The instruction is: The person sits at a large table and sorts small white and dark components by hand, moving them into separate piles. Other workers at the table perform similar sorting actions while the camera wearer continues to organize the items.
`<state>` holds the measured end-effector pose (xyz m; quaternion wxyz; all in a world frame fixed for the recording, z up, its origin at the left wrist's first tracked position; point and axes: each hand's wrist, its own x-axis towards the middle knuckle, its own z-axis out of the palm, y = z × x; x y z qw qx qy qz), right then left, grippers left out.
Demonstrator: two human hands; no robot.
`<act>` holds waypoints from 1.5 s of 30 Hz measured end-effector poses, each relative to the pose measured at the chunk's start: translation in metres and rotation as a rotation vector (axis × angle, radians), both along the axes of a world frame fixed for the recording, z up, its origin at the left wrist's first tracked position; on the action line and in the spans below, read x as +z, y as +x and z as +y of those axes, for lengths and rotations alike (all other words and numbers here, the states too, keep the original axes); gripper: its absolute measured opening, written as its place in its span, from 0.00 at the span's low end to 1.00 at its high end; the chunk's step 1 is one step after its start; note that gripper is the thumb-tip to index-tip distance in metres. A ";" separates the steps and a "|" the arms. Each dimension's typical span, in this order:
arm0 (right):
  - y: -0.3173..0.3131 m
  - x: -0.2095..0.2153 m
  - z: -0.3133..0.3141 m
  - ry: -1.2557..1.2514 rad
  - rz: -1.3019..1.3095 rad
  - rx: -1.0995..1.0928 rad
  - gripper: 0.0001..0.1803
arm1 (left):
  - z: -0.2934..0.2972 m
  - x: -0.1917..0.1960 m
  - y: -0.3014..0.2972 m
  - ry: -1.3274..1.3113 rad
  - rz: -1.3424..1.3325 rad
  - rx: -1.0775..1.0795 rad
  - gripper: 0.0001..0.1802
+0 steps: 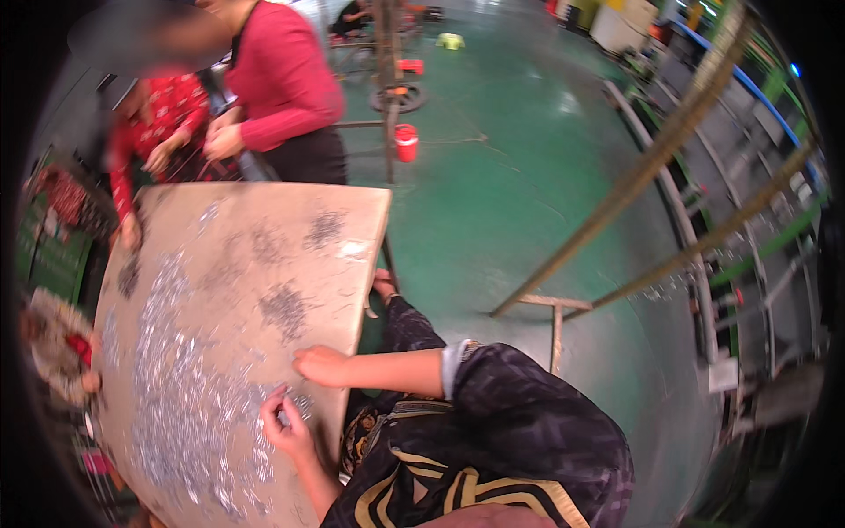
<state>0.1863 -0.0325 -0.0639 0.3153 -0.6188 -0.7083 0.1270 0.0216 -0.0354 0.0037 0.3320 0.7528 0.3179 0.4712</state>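
Note:
My left hand point(287, 426) is over the near right part of the tan tabletop point(264, 356), at the edge of a wide spread of small, thin silvery metal pieces point(189, 414). Its thumb and fingers curl together in a pinch; what is between them is too small to make out. Just beyond it, my right hand point(322, 365) rests at the table's right edge with its fingers drawn together. Any piece in those fingers is hidden. Beyond my right hand lies a dark cluster of small thin pieces point(283, 310), with another dark cluster point(325, 230) farther off.
Two people in red tops, one standing point(286, 84) and one lower point(176, 110), are at the far side. Another person point(62, 348) is at the left. A rusty metal frame point(625, 167) stands on the green floor at right; a red bucket point(406, 143) sits beyond the table.

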 end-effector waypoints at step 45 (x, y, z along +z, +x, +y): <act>0.079 0.087 -0.139 -0.005 0.482 -0.152 0.06 | 0.022 -0.005 0.090 0.187 0.371 -0.264 0.04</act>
